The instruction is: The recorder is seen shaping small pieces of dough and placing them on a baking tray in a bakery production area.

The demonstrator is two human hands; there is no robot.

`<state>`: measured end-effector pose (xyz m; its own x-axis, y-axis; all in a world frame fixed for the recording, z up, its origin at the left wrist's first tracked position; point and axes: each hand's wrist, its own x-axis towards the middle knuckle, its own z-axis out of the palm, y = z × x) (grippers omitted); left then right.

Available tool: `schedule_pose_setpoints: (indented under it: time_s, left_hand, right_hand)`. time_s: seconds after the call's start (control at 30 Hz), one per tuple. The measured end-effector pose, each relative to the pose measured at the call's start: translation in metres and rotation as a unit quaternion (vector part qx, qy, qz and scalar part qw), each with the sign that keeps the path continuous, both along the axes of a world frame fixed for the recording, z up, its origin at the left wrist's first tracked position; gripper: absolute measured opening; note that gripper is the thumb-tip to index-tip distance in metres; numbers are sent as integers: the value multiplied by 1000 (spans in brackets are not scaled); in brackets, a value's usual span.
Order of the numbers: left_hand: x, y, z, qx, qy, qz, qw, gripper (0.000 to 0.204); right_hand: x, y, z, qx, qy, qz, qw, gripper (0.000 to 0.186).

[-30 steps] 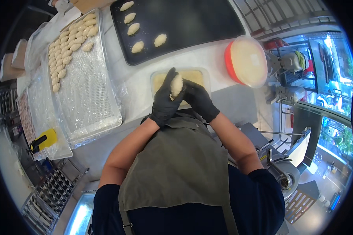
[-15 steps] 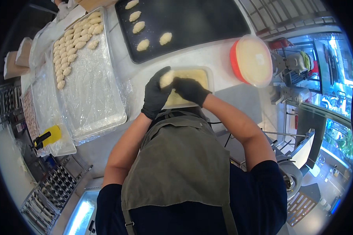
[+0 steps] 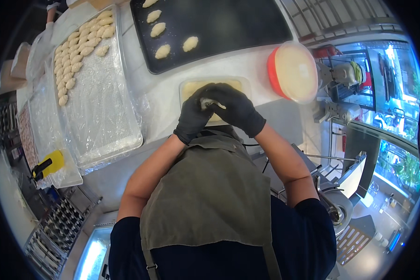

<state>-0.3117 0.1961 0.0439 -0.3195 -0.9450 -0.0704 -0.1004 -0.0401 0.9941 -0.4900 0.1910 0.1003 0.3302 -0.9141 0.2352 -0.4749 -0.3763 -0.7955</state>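
Observation:
Both my hands wear black gloves and are cupped together above a rectangular tub (image 3: 248, 89) of pale yellow, crumbly-looking stuff. Between my left hand (image 3: 192, 114) and my right hand (image 3: 237, 108) is a piece of dough (image 3: 213, 102), mostly covered by the closed fingers; only a pale bit shows in the gap. Beyond the tub lies a black baking tray (image 3: 228, 30) with several coated dough pieces (image 3: 163, 51) along its left part. To the left, a perforated metal tray (image 3: 102, 88) bears many smooth, plain dough pieces (image 3: 72, 56) packed at its far left.
A red bowl (image 3: 271, 70) with a translucent lid stands right of the tub. Plastic film (image 3: 44, 112) spreads under and beside the perforated tray. A yellow-and-black tool (image 3: 49, 164) lies at the near left. Another person's arm (image 3: 51, 13) shows at the far left.
My right hand has come over the dough piece, and both hands now close round it; before, it showed plainly on my left hand. The whole view has shifted a little.

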Motion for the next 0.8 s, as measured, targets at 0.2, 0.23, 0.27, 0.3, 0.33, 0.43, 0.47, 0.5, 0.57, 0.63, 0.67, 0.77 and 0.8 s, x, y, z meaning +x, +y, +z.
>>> schedule_pose_setpoints:
  time_s: [0.2,0.23,0.27,0.3,0.33,0.43,0.47,0.5,0.57,0.63,0.67,0.77,0.8]
  left_hand:
    - [1,-4,8,12,13,-36,999,65]
    - [1,-4,8,12,11,-38,999,65]
    - [1,-3,6,14,11,-41,999,66]
    - [1,-3,3,16,11,-44,999,67]
    - [0,-3,1,19,11,-47,999,68]
    - [0,-2,1,17,9,-52,998,69]
    - [1,-1,1,13,9,-52,999,70]
    - [1,0,2,10,9,-51,999,71]
    - [2,1,3,6,7,-51,999,72]
    - [4,1,3,-10,-7,-69,998,73]
    - [4,1,3,-18,-14,-77,997,73]
    - [7,-2,7,-27,-19,-103,994,74]
    - [8,-3,9,-28,-17,-119,992,74]
  right_hand:
    - [-20,20,-15,27,30,-93,995,48]
    - [-18,22,-13,27,29,-95,995,48]
    - [-15,23,-11,-12,42,-62,997,51]
    - [-11,24,-7,-50,55,-30,997,54]
    - [-8,26,-4,-89,68,3,994,58]
    - [-7,29,-6,-130,87,31,987,63]
    - [-8,30,-8,-131,96,29,986,64]
    - [-10,32,-11,-133,104,27,985,66]
    - [-12,35,-17,-134,111,25,984,68]
    - [-14,40,-25,-102,77,11,992,70]
    - [-15,43,-29,-85,60,4,995,71]
    - [-14,44,-37,-33,13,-20,999,72]
    - [-12,43,-40,3,-16,-36,999,72]
